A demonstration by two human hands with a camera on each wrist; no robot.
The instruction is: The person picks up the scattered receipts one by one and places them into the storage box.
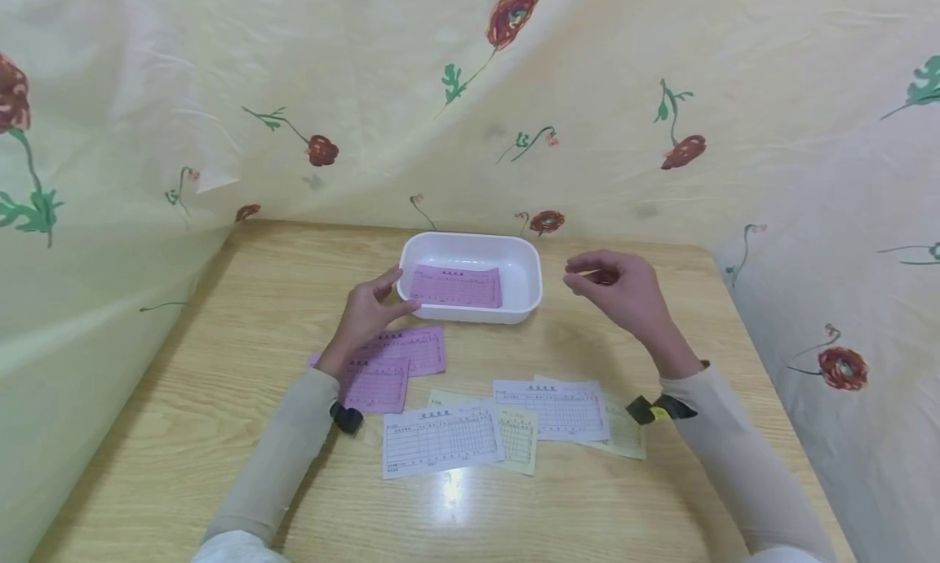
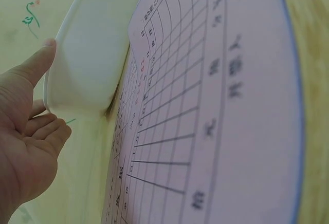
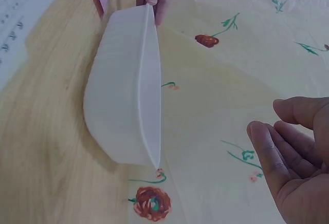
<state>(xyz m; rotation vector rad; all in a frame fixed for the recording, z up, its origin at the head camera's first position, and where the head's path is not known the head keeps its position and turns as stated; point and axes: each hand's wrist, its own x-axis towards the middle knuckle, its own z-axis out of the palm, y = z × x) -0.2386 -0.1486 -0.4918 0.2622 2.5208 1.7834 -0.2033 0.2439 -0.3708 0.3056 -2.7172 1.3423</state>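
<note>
In the head view, a white plastic tray [image 1: 523, 308] stands near the back of the table with a pink printed slip [image 1: 458, 288] inside. My left hand [image 1: 367, 310] holds the tray's left end, thumb and fingertips at its rim. That left hand [image 2: 31, 131] also shows against the tray wall [image 2: 92, 44] in the left wrist view. To the right of the tray, my right hand [image 1: 620, 290] is raised and apart from it, fingers loosely bent. The right wrist view shows that hand [image 3: 298, 157] with a gap between thumb and fingers and nothing held.
Pink slips [image 1: 374, 386] lie partly under the left forearm. Nearer the front are white slips [image 1: 441, 439] overlapping yellow slips [image 1: 520, 441], in two groups. A flowered cloth [image 1: 382, 98] hangs behind and beside the wooden table [image 1: 257, 302].
</note>
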